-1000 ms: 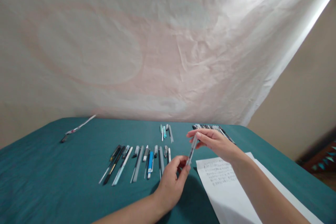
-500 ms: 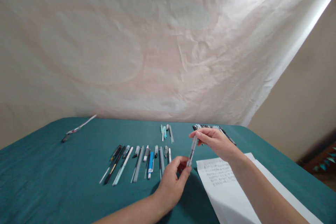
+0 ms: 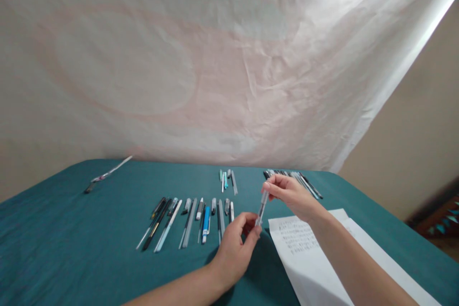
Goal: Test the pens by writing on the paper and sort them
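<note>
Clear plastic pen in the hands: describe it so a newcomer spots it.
On the dark green cloth-covered table, find the upper left corner of the white handwritten paper. Beside it, a slim clear plastic pen slants between the left hand, gripping below, and right hand, above. It alone is held up; the neighbouring pens lie on the table.

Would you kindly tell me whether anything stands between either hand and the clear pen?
Nothing visible does: the left hand grips the clear pen near its lower end, the right hand pinches its upper end. The blue pen and paper lie to either side.
</note>
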The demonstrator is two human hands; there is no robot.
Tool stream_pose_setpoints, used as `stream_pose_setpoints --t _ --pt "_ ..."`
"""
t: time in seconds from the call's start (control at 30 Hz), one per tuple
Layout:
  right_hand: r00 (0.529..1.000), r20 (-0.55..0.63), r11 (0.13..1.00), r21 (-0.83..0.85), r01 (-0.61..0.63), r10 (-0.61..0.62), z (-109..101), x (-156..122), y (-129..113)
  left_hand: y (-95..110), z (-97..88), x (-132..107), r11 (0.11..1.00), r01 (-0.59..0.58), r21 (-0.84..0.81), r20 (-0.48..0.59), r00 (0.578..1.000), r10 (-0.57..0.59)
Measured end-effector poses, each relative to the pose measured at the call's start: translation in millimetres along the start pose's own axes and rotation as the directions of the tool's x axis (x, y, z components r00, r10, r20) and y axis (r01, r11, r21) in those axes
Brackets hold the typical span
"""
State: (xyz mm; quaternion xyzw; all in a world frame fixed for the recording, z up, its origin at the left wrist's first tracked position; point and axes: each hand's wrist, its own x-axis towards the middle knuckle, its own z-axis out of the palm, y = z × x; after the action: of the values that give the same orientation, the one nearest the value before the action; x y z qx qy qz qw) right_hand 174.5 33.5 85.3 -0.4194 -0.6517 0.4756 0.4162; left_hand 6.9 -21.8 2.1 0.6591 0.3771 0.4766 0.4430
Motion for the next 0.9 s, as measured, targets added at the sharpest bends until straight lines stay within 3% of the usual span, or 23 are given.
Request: stream_pose_setpoints --t 0.13,0.37,0.57,0.73,0.9 --pt "0.996 0.093 0.995 0.095 -0.014 0.005 -1 -1 -3 0 -0.2 0 1.0 0.003 -0.002 -0.002 1.0 -0.003" --pt "0.999 -0.037 0.998 -0.06 0.016 -0.018 -1 1 -1 1 -1.1 -1 1.0 0.002 0.004 0.02 1.0 -0.002" --pt "0.998 0.07 1.0 -0.021 0.011 -0.009 -1 -1 -3 0 -1.1 0 1.0 0.003 0.003 0.007 1.0 -0.003" --pt "0.999 -0.002 0.993 -0.105 0.045 -0.046 3 0 -3 2 -0.8 0 0.999 0.003 0.033 -0.021 1.0 -0.003" --pt "0.996 -0.079 0.996 -0.079 0.036 -0.042 9 1 1 4 -0.3 -1 0.999 0.016 0.05 -0.033 0.999 -0.015"
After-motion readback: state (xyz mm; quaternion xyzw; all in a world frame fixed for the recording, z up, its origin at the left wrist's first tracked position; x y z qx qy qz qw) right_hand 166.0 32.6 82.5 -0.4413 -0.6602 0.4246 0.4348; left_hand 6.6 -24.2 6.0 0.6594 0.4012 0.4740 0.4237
